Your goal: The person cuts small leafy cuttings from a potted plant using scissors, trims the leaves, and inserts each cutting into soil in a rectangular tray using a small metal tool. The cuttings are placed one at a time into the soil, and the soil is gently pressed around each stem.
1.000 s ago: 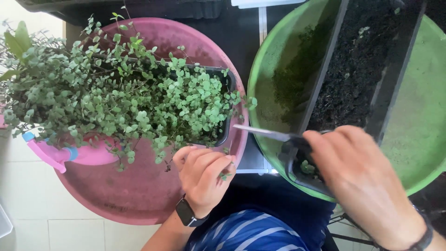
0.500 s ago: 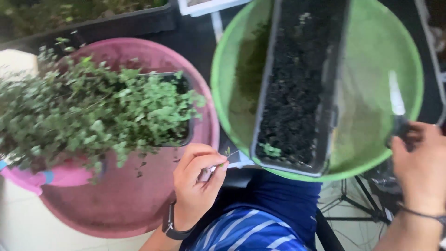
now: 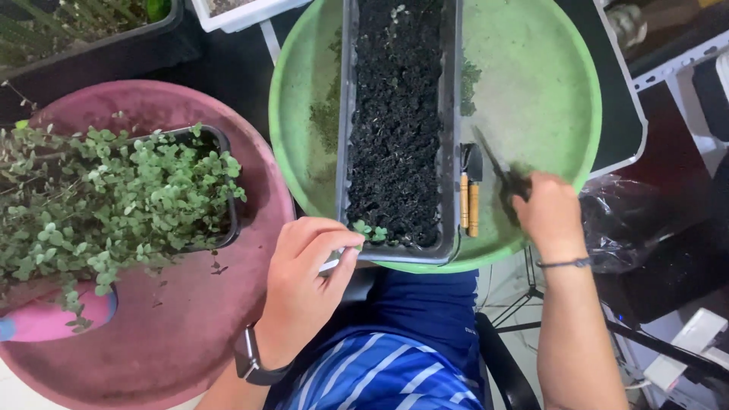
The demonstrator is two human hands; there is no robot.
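My left hand (image 3: 304, 285) is pinched shut, thumb against forefinger, on a small green cutting (image 3: 370, 231) whose few leaves show just past my fingertips at the near end of the long black trough of soil (image 3: 396, 129). The cutting sits at about six o'clock in that trough, touching or just over the dark earth; I cannot tell which. It looks feather-light, soft and easily bruised, so I judge it wants a gentle pinch low on the stem, never on the leaves. The stem itself is hidden between my fingers.

My right hand (image 3: 548, 212) is closed over the dark handles of the scissors (image 3: 497, 171), blades pointing toward eleven o'clock across the green basin (image 3: 531, 76). They look stiff, light and sharp, best held by the handles as I have them. The handles are covered by my palm, and the hand is a little blurred.

Two small wooden-handled tools (image 3: 468, 190) lie side by side just right of the trough. At nine o'clock the leafy pot plant (image 3: 114, 197) stands in the pink basin (image 3: 190, 319), its pot mostly buried under foliage. A pink bottle (image 3: 45, 319) under the leaves is cut off by the left edge.
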